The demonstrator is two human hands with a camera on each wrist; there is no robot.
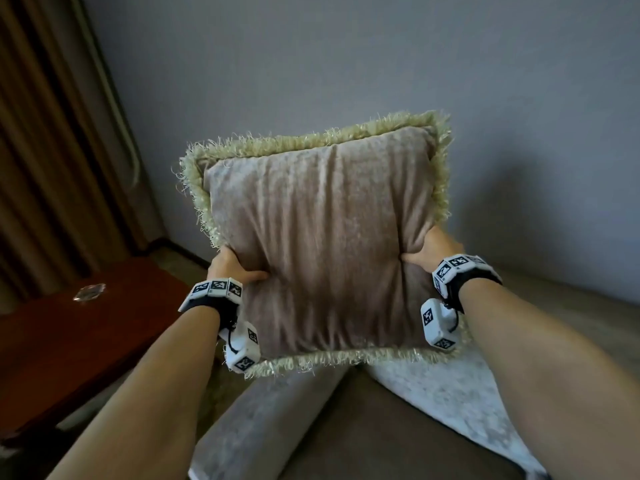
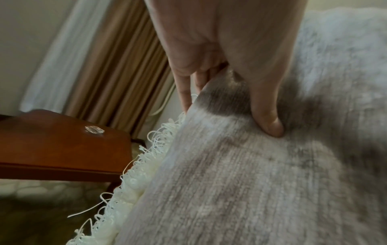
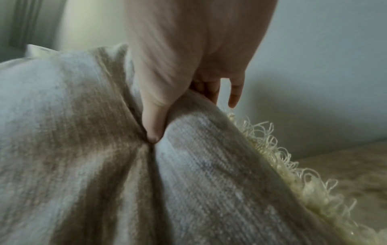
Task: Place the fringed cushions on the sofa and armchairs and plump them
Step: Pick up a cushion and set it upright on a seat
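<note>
A square beige velvet cushion (image 1: 318, 237) with a pale yellow fringe is held up in the air in front of me, over a grey upholstered seat (image 1: 346, 427). My left hand (image 1: 232, 268) grips its left side, thumb (image 2: 270, 122) pressed into the front face and fingers behind. My right hand (image 1: 429, 249) grips the right side the same way, its thumb (image 3: 154, 131) dug into a deep crease. The cushion (image 2: 251, 182) fills most of the left wrist view, and the cushion (image 3: 104, 149) with its fringe fills the right wrist view. The fingers behind it are mostly hidden.
A dark red wooden table (image 1: 86, 341) with a small glass dish (image 1: 89, 292) stands at the left, before brown curtains (image 1: 45, 150). A grey wall (image 1: 381, 64) rises behind. The beige sofa surface (image 1: 571, 313) runs to the right.
</note>
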